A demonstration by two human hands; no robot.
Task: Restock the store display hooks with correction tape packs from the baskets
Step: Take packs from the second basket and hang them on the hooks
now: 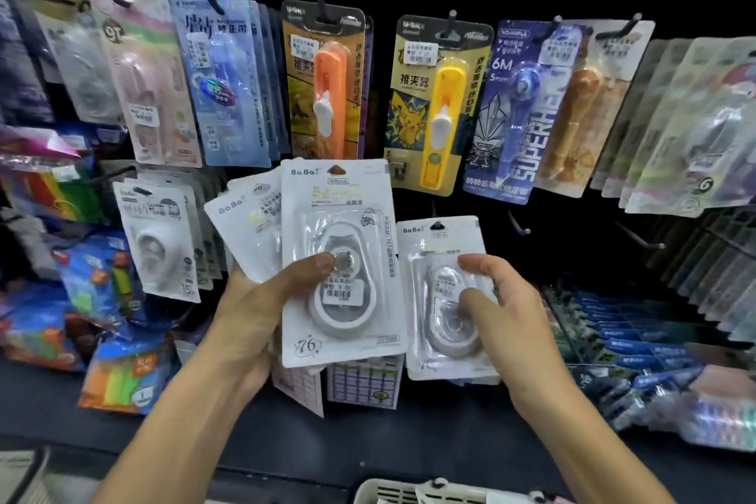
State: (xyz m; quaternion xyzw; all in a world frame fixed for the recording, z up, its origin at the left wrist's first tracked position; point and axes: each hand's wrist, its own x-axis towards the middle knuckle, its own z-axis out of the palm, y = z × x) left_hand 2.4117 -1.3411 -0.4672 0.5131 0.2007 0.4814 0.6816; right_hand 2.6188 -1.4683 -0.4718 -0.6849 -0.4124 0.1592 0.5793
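Observation:
My left hand (262, 299) grips a fanned stack of white correction tape packs (339, 217), thumb pressed on the front blister. My right hand (495, 299) pinches a single white pack (433, 241) by its blister, just right of the stack. Its hang hole points up. Two bare black hooks (517, 223) (638, 235) jut from the dark panel to the right of that pack. A row of similar white packs (157, 241) hangs on a hook at the left.
The upper hooks carry packaged goods: blue tape packs (229, 82), an orange clip pusher (327, 82), a yellow one (439, 106), a purple pack (527, 110). A white basket rim (409, 491) shows at the bottom edge. Coloured goods lie on the shelf at left and right.

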